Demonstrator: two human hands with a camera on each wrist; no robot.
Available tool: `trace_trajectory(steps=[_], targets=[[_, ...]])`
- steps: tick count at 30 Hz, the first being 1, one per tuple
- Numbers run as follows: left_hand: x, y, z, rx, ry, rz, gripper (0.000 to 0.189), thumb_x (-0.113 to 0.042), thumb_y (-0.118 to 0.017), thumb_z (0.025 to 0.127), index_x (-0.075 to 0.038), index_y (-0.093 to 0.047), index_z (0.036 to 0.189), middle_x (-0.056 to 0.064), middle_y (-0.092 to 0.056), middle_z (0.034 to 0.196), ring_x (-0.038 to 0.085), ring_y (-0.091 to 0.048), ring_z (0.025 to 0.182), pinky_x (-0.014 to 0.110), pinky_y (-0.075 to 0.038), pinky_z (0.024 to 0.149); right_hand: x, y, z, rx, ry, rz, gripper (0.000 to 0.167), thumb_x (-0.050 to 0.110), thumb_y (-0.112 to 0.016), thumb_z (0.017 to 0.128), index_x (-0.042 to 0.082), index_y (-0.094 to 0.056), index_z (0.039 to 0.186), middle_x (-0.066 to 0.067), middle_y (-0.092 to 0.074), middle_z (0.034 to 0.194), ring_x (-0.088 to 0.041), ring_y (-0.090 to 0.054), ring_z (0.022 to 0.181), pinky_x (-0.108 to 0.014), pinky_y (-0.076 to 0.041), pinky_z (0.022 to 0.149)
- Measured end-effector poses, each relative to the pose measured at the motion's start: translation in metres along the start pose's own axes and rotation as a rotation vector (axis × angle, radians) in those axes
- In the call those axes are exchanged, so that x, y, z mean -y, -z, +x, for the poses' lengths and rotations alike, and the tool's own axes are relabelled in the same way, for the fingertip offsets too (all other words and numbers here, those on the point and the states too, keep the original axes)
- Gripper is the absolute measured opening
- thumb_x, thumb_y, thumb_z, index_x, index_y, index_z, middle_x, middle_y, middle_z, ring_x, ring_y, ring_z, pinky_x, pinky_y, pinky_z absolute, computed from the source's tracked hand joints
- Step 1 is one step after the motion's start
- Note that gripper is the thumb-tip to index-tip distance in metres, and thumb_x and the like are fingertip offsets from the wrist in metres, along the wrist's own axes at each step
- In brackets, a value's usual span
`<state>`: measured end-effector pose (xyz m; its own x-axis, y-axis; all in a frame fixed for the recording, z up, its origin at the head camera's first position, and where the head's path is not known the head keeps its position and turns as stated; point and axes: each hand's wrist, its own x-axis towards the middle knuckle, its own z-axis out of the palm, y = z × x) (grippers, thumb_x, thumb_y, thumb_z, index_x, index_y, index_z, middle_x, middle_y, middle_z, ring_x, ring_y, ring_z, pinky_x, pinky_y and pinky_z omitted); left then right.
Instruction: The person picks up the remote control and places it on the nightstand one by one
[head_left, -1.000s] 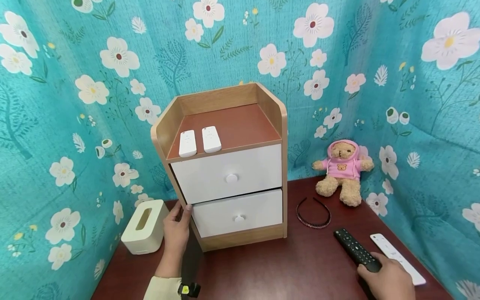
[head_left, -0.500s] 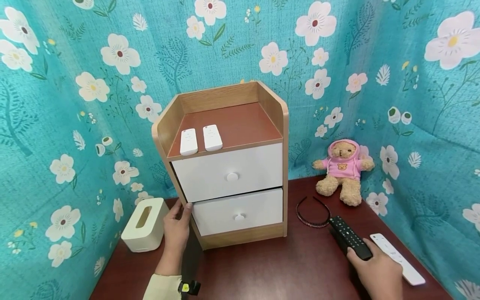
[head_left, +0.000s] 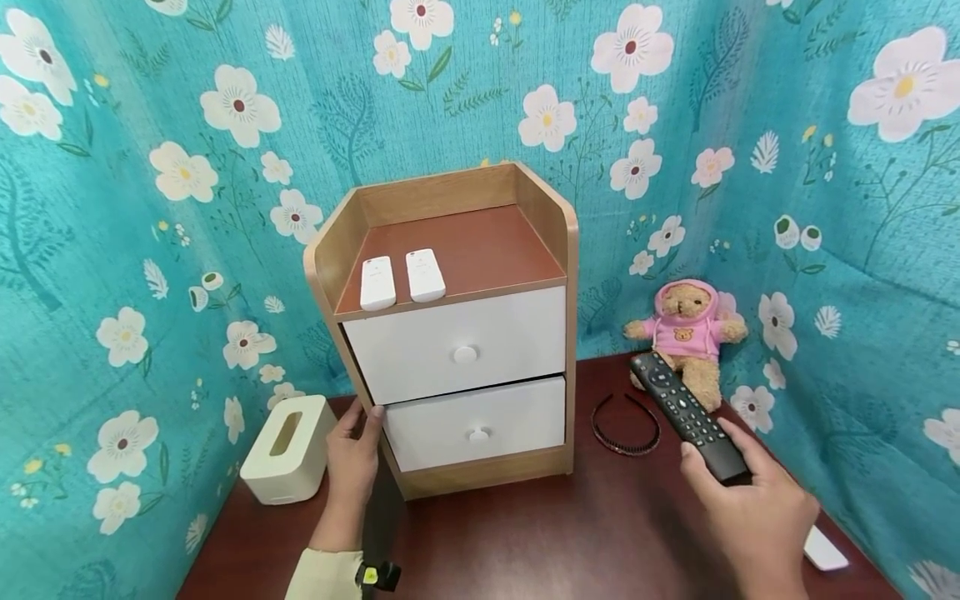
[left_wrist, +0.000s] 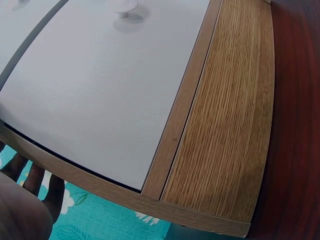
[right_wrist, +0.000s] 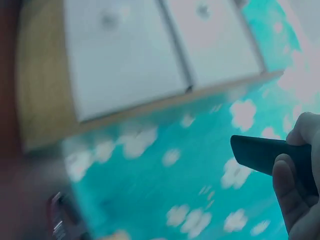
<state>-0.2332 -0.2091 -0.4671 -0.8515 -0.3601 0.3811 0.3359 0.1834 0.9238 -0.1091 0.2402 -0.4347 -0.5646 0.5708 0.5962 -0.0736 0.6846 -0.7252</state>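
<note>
My right hand (head_left: 761, 500) grips a black remote control (head_left: 693, 417) by its lower end, raised above the table with its buttons facing up. The dark remote also shows in the right wrist view, between thumb and fingers. My left hand (head_left: 352, 454) holds the left side edge of a small wooden drawer cabinet (head_left: 487, 483), thumb at the front edge, fingers along the outer side. Its two white drawers are in. Two white remotes (head_left: 377, 283) lie on the cabinet's top. Beneath my right hand, another white remote (head_left: 825, 550) is mostly hidden.
A black toothed headband (head_left: 626, 450) lies right of the cabinet. Behind it a teddy bear (head_left: 684, 329) in a pink hoodie sits against the floral curtain (head_left: 862, 208), partly covered by the black remote. A cream tissue box (head_left: 288, 467) stands left on the dark red table (head_left: 510, 542).
My right hand has lifted the black remote off the right side of the table and moved it up and left, towards the bear. The left hand stays at the cabinet.
</note>
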Motion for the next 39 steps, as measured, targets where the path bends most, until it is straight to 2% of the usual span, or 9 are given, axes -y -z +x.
trace_trajectory(steps=[2,5,7,8,13,16,20,29,39], targets=[[-0.001,0.0,0.002,-0.003,-0.009,-0.013,0.041,-0.016,-0.072,0.107,-0.01,-0.07,0.147,-0.023,-0.073,0.124,0.002,-0.066,0.114,0.013,-0.054,0.09,0.02,0.004,0.003,-0.033,0.046,0.074,0.057,0.021,-0.095,0.073,0.012,-0.082,0.128,-0.013,-0.084,0.112,0.036,-0.044,0.089,-0.003,-0.035,0.072],[-0.002,0.0,0.004,-0.003,-0.019,-0.031,0.041,-0.015,-0.072,0.107,-0.008,-0.069,0.147,-0.018,-0.075,0.124,0.003,-0.067,0.113,0.013,-0.054,0.09,0.052,0.007,0.005,-0.065,0.095,0.218,0.058,0.014,-0.096,0.071,0.018,-0.084,0.128,0.014,-0.082,0.113,0.029,-0.059,0.092,0.001,-0.04,0.076],[-0.002,0.0,0.005,-0.005,-0.028,-0.046,0.04,-0.014,-0.072,0.107,-0.006,-0.069,0.147,-0.013,-0.076,0.126,0.003,-0.068,0.112,0.013,-0.055,0.089,0.074,0.005,0.009,-0.063,0.12,0.319,0.059,0.01,-0.096,0.07,0.02,-0.084,0.127,0.02,-0.079,0.114,0.022,-0.066,0.093,0.0,-0.045,0.076],[-0.002,0.0,0.005,-0.005,-0.033,-0.054,0.04,-0.014,-0.072,0.107,-0.005,-0.069,0.147,-0.011,-0.076,0.127,0.003,-0.068,0.112,0.014,-0.055,0.089,0.086,0.003,0.011,-0.057,0.135,0.366,0.06,0.007,-0.097,0.07,0.019,-0.084,0.127,0.02,-0.079,0.114,0.019,-0.068,0.093,-0.001,-0.048,0.075],[0.0,-0.001,0.005,-0.015,-0.04,-0.064,0.04,-0.015,-0.072,0.107,-0.004,-0.069,0.146,-0.002,-0.077,0.13,0.003,-0.068,0.112,0.014,-0.055,0.088,0.134,-0.019,0.023,0.013,0.25,0.416,0.052,0.014,-0.094,0.076,0.013,-0.083,0.127,-0.015,-0.084,0.109,0.005,-0.067,0.084,-0.004,-0.047,0.072],[0.0,-0.001,0.003,-0.016,-0.029,-0.044,0.04,-0.016,-0.073,0.107,-0.004,-0.07,0.145,0.006,-0.077,0.132,0.002,-0.068,0.11,0.014,-0.055,0.087,0.154,-0.036,0.03,0.082,0.257,0.425,0.048,0.022,-0.092,0.082,0.012,-0.082,0.127,-0.013,-0.084,0.107,-0.009,-0.071,0.082,-0.005,-0.048,0.07],[0.001,-0.001,0.002,0.003,-0.011,-0.018,0.042,-0.018,-0.072,0.108,-0.005,-0.068,0.147,0.016,-0.073,0.139,-0.001,-0.067,0.112,0.012,-0.054,0.089,0.172,-0.056,0.039,0.152,0.198,0.441,0.047,0.028,-0.09,0.086,0.013,-0.082,0.129,-0.011,-0.083,0.108,-0.023,-0.076,0.083,-0.009,-0.05,0.066],[-0.003,-0.001,0.005,0.012,-0.025,-0.033,0.043,-0.016,-0.073,0.107,-0.004,-0.067,0.148,0.02,-0.07,0.145,-0.001,-0.065,0.119,0.012,-0.053,0.093,0.203,-0.097,0.061,0.27,0.155,0.472,0.048,0.033,-0.085,0.091,0.011,-0.078,0.132,-0.011,-0.081,0.115,-0.023,-0.073,0.084,-0.035,-0.058,0.065],[-0.001,0.003,0.0,0.009,0.012,-0.03,0.043,-0.017,-0.072,0.108,-0.008,-0.067,0.15,0.013,-0.07,0.145,-0.001,-0.065,0.12,0.012,-0.053,0.093,0.219,-0.102,0.053,0.316,0.254,0.4,0.056,0.036,-0.079,0.094,0.002,-0.073,0.138,-0.017,-0.08,0.116,-0.026,-0.074,0.079,-0.037,-0.059,0.061]])
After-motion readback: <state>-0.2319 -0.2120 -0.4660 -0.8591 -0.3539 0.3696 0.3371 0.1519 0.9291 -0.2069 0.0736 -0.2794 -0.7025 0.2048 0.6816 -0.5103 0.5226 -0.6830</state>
